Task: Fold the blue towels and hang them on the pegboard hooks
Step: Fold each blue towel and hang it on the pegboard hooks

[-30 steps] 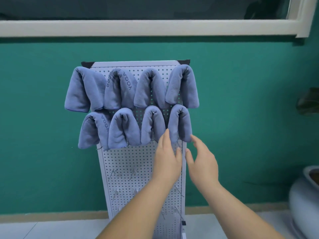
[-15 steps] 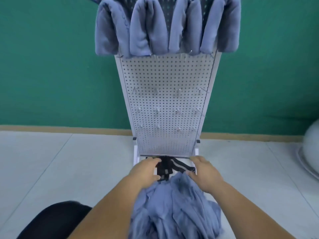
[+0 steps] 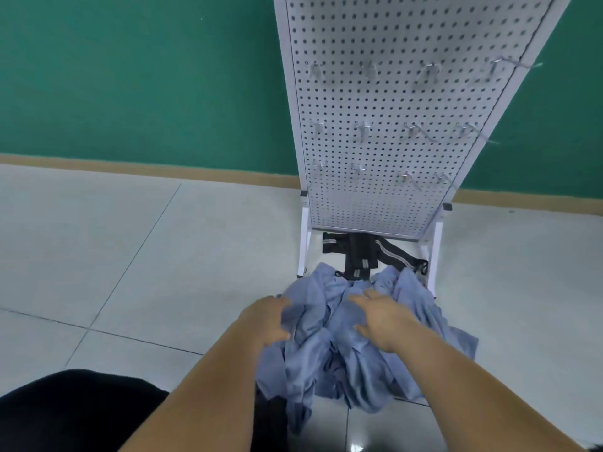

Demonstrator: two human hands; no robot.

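Observation:
A crumpled pile of blue towels (image 3: pixel 352 357) lies on the tiled floor in front of the white pegboard (image 3: pixel 391 102). My left hand (image 3: pixel 266 318) rests on the pile's left side, fingers bent down into the cloth. My right hand (image 3: pixel 381 316) lies on top of the pile with its fingers spread and pointing left. Several bare metal hooks (image 3: pixel 414 130) stick out of the lower part of the board in three rows. The towels that hang higher up are out of view.
Black straps with pale stripes (image 3: pixel 368 252) lie on the floor under the pegboard, between its white legs (image 3: pixel 304 246). A green wall (image 3: pixel 130 76) stands behind. My dark-clothed knee (image 3: pixel 75 409) fills the bottom left. Pale floor tiles (image 3: pixel 114 256) stretch to the left.
My view dropped from the hung towels at the top of the board to the floor. Both hands came down from the board onto the towel pile and drew slightly toward me.

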